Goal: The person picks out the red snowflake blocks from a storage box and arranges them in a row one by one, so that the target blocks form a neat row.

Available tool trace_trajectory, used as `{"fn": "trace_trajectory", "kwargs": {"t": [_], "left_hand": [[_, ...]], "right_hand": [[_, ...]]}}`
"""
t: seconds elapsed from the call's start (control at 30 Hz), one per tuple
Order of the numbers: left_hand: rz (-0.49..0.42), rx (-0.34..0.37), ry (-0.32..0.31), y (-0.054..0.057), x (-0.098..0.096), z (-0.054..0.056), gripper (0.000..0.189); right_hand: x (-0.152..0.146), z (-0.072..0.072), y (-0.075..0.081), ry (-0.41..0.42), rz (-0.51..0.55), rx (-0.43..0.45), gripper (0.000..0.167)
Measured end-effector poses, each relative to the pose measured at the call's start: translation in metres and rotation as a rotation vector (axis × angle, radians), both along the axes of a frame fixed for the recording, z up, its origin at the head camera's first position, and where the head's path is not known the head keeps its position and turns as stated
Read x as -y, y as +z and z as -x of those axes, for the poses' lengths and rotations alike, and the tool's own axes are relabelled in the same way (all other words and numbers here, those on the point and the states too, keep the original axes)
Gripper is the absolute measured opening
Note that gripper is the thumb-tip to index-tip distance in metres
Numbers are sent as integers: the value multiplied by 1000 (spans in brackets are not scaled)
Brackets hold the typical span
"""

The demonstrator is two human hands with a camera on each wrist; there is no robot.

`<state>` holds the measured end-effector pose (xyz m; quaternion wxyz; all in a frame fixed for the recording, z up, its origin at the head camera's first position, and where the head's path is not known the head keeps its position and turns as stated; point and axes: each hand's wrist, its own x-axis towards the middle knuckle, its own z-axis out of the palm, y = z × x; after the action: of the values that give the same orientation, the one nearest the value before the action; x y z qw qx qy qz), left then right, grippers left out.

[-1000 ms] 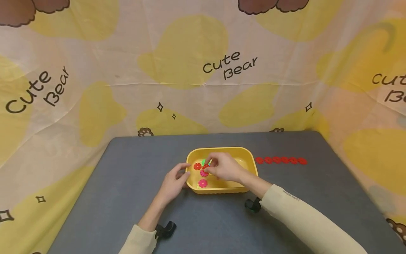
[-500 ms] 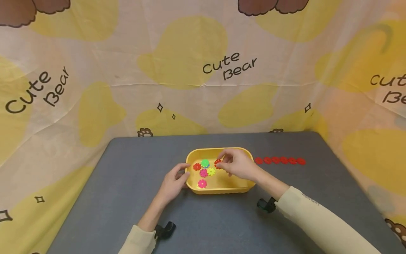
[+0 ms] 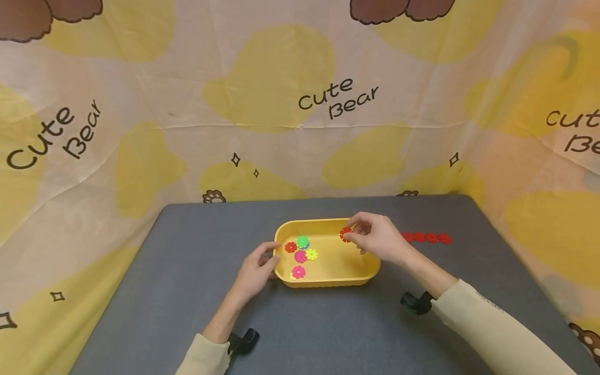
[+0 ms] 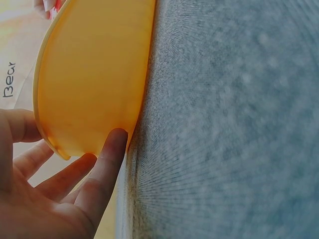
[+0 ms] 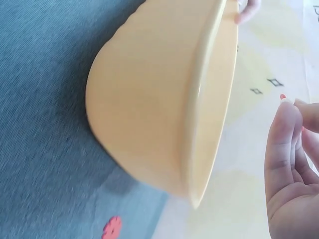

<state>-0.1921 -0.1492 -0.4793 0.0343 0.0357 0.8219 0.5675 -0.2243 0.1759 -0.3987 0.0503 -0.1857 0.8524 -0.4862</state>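
In the head view a yellow plastic basin [image 3: 328, 278] stands on the table. My left hand [image 3: 253, 271] holds its left end, thumb and fingers spread against the rim and outer wall, as the left wrist view also shows on the basin [image 4: 94, 74]. My right hand [image 3: 382, 237] pinches a red flower-shaped disc [image 3: 345, 235] between thumb and fingers, above the basin's right end. On the basin floor at left lie a red disc [image 3: 290, 247], a green disc [image 3: 302, 241] over a blue one, pink discs [image 3: 298, 272] and a yellow disc [image 3: 311, 254].
To the right of the basin, a row of red flower discs [image 3: 431, 238] lies on the grey table [image 3: 201, 245], partly hidden by the right hand. A patterned cloth [image 3: 272, 104] hangs behind the table. Each wrist wears a black camera mount [image 3: 417, 303].
My right hand has lifted the red disc from the cluster and carried it rightward to the basin's right end. The left hand has stayed at the left end.
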Motion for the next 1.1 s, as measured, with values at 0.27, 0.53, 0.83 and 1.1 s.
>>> {"fn": "trace_trajectory", "kwargs": {"t": [0.27, 0.53, 0.83, 1.1], "left_hand": [[1, -1, -2, 1, 0, 0, 35], [-1, -3, -5, 0, 0, 0, 35], [-7, -1, -5, -2, 1, 0, 36], [-15, -4, -12, -2, 1, 0, 36]], "right_hand": [[-29, -1, -2, -88, 24, 18, 25], [-65, -1, -7, -159, 45, -17, 25], [-102, -6, -9, -251, 13, -59, 29], [-134, -8, -9, -294, 50, -58, 33]]}}
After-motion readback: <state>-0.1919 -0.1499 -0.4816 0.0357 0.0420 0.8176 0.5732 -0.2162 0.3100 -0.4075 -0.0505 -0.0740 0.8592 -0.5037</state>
